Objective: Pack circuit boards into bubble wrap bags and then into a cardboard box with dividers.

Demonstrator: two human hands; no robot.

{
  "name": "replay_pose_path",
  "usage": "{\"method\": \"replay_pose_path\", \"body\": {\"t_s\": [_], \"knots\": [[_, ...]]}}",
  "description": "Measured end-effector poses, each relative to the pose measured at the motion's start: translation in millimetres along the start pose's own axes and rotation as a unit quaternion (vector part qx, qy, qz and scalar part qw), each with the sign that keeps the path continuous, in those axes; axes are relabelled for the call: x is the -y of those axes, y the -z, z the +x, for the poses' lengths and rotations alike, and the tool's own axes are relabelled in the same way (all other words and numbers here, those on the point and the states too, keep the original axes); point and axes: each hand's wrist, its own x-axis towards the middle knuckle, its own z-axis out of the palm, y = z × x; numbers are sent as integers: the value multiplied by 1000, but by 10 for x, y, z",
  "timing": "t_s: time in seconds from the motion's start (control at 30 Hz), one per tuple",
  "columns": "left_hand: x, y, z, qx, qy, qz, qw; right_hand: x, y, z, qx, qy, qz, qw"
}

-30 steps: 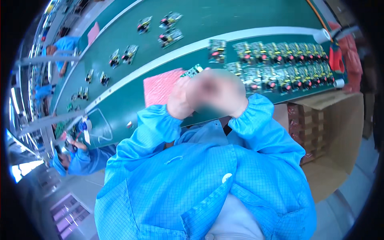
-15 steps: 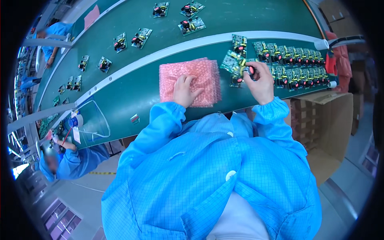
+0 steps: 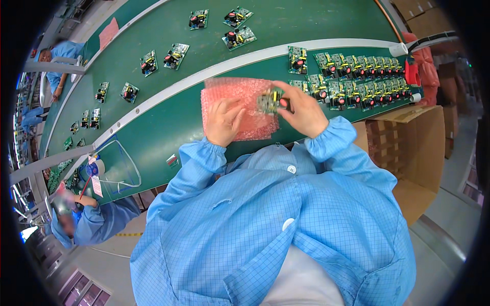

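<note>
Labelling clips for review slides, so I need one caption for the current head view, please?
Right grip holds a circuit board over pink bubble wrap, left grip at the wrap.

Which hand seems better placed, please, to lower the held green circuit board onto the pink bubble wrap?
Probably the right hand: it holds the board over the bubble wrap, which the left hand apparently touches.

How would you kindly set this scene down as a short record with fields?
Left hand: fingers spread, over pink bubble wrap
Right hand: gripping a circuit board above the wrap, slightly blurred
Right side: rows of boards on the green table; open carton beside it
Beyond pale rail: scattered boards
</note>
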Motion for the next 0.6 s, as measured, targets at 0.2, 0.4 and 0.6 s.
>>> {"method": "replay_pose_path", "body": {"t_s": [0.2, 0.4, 0.6], "knots": [[-81, -90, -7, 0, -21, -63, 998, -74, -276, 80, 20, 36, 98, 994], [-72, -117, -114, 9, 55, -164, 985, -78, -423, -7, 54, 99, 183, 977], [238, 276, 232, -39, 120, -186, 974, 100, -318, 337, 41, 98, 18, 994]]}}
